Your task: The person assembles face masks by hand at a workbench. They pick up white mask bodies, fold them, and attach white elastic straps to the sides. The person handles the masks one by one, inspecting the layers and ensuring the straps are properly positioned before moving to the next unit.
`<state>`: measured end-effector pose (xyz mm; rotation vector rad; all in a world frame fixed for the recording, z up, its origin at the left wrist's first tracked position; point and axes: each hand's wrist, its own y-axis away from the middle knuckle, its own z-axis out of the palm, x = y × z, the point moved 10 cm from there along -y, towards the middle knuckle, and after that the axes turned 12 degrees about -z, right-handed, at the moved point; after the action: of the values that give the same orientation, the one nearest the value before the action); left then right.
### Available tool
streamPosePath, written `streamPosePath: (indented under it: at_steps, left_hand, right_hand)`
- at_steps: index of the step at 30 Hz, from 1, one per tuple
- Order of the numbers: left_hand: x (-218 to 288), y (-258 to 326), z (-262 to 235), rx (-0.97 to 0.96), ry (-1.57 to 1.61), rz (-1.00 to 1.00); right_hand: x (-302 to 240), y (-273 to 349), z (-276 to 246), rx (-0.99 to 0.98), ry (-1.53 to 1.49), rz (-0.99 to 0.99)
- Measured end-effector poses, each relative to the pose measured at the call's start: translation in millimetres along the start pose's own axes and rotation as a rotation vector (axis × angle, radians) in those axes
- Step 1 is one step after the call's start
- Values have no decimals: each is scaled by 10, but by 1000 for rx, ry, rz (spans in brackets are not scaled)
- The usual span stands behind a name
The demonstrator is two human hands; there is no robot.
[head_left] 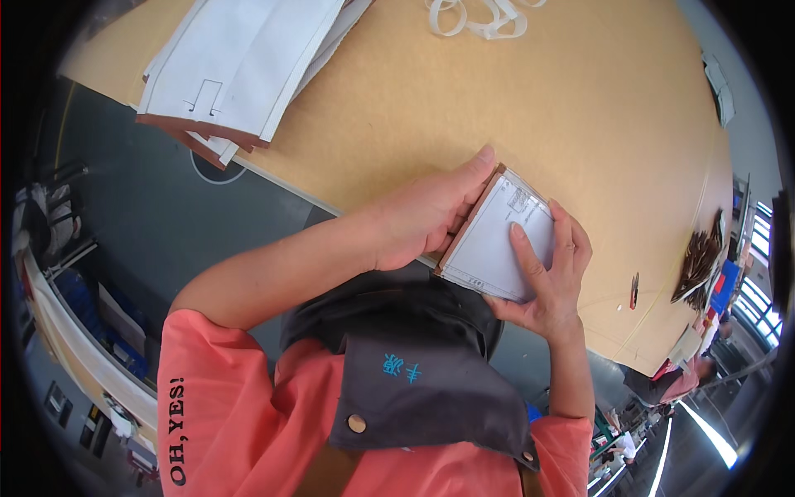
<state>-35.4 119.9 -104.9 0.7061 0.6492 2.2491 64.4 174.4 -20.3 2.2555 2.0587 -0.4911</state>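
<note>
white piece (493, 236), brown edge, sits between both grips, over the table's (414, 124) near edge. right grip (553, 277) closed on it: thumb on white face, fingers round its right side. left grip (422, 211): fingers curled at the brown edge, thumb extended, can't tell if clamping. small dark print on that face; blue lettering on flap (431, 414) below grips, black on sleeve (211, 364) lower left. beyond left grip: larger white sheets (240, 66).

Left hand (426, 207) curls; right hand (553, 286) spreads.
</note>
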Motion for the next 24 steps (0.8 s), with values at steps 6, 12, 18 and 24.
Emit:
streamPosePath:
  at_steps: [6,12,18,24]
  left_hand:
    - [19,-8,14,-18,23,35]
    - [30,-7,23,-24,38,44]
    - [27,0,29,-19,30,39]
    - [19,-2,29,-11,35,24]
  right_hand:
    - [8,7,12,-3,-4,10]
    - [15,15,21,-5,-3,14]
    - [18,20,21,-1,-7,13]
    - [24,24,25,-8,-19,15]
